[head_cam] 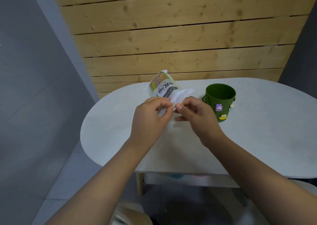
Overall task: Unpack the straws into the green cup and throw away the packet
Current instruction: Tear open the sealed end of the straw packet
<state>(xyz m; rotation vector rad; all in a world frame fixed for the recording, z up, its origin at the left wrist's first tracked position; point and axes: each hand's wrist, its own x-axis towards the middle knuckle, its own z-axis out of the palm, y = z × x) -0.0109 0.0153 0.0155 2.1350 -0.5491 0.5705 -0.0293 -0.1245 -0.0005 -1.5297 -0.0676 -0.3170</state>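
Observation:
A clear plastic packet of straws [165, 88] with dark printed lettering is held above the white table [257, 139], its far end pointing up and away. My left hand [151, 120] and my right hand [195, 116] both pinch the packet's near edge, thumbs and forefingers almost touching each other. Coloured straws show through the packet's far end. The green cup [220, 101] stands upright to the right of my right hand, with small cartoon charms on its side. I see nothing inside it.
A wall of light wooden slats [180, 35] rises behind the table. Grey wall [25, 87] and grey floor lie to the left. Under the tabletop a shelf [188, 178] with blurred coloured items and a wooden leg [140, 183] show.

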